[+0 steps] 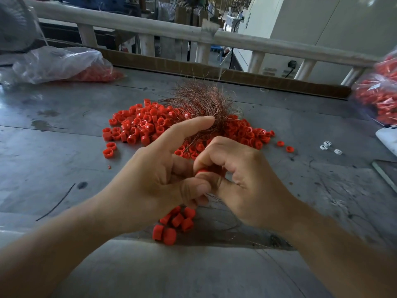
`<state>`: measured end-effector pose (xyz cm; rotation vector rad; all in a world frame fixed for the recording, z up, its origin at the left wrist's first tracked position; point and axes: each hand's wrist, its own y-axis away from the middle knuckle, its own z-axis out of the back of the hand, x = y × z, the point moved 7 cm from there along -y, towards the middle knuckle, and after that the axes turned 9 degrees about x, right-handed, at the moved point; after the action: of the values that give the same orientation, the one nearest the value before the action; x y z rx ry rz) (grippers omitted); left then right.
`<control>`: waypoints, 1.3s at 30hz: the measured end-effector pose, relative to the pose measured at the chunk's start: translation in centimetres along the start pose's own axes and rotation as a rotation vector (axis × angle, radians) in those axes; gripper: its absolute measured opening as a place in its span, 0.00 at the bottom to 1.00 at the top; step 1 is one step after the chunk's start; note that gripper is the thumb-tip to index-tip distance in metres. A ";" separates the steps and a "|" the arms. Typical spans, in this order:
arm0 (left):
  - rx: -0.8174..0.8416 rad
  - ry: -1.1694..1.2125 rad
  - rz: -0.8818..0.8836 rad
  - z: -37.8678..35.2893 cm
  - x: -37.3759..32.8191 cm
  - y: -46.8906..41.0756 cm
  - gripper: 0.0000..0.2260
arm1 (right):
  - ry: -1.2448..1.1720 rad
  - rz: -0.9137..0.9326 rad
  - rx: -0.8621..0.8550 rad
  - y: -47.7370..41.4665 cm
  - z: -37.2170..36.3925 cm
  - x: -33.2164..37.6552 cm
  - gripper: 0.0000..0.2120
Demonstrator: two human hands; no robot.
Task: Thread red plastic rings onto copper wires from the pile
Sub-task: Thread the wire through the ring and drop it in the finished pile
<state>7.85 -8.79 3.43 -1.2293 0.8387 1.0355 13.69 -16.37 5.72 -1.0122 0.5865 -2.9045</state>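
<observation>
A pile of red plastic rings (139,125) lies in the middle of the grey table (64,147). A tangle of thin copper wires (202,100) sits on top of the pile's far side. My left hand (159,175) and my right hand (242,179) meet in front of the pile. My right hand pinches a red ring (203,170) between thumb and curled fingers. My left thumb and lower fingers pinch a thin copper wire (211,197), while the index finger points out toward the wire tangle. A cluster of threaded red rings (174,224) hangs below my left hand.
A clear plastic bag of red rings (64,65) lies at the back left, another bag of rings (378,93) at the right edge. Small white pieces (328,146) lie right of the pile. A cardboard strip (214,69) and a railing (171,31) border the far side.
</observation>
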 end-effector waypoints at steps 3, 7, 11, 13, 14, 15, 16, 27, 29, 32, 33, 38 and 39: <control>-0.002 -0.009 0.015 -0.1 0.0 0.2 0.28 | -0.003 -0.017 0.012 0.1 -0.2 0.0 0.04; -0.007 0.047 0.022 -0.1 -0.2 -0.1 0.30 | -0.038 -0.043 -0.011 0.1 0.1 -0.2 0.04; -0.018 0.110 0.044 0.3 0.0 -0.3 0.33 | -0.053 -0.063 -0.093 0.0 0.7 -0.5 0.02; -0.002 0.111 0.058 0.4 0.0 -0.4 0.33 | -0.031 -0.072 -0.130 0.0 0.8 -0.6 0.03; 0.001 0.100 0.063 0.4 0.0 -0.4 0.33 | -0.036 -0.072 -0.144 0.0 1.0 -0.7 0.04; -0.008 0.091 0.069 0.5 0.1 -0.4 0.33 | -0.049 -0.068 -0.155 0.0 1.2 -0.7 0.05; -0.024 0.086 0.073 0.6 0.1 -0.4 0.33 | -0.063 -0.061 -0.160 0.0 1.4 -0.7 0.07; -0.017 0.083 0.041 0.6 -0.3 -0.5 0.28 | -0.029 0.003 -0.137 0.0 1.7 -0.2 0.13; -0.037 0.090 0.024 1.0 -0.5 -0.6 0.27 | -0.033 -0.020 -0.121 -0.1 1.6 -0.4 0.13; -0.126 0.146 -0.037 2.0 -1.0 -0.6 0.25 | -0.160 -0.131 -0.054 -0.1 1.1 -1.4 0.14; -0.156 0.168 -0.055 2.3 -1.1 -0.6 0.24 | -0.206 -0.168 -0.036 -0.1 1.0 -1.7 0.13; -0.310 0.175 -0.026 3.8 -0.7 -0.3 0.14 | -0.109 -0.174 -0.128 0.0 2.3 -1.7 0.03; -0.329 0.166 -0.010 3.9 -0.6 -0.2 0.12 | -0.116 -0.176 -0.144 0.1 2.7 -1.6 0.03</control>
<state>7.77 -5.01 4.69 -1.6135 0.8085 1.1035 16.60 -17.16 6.66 -1.3034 0.7447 -2.9596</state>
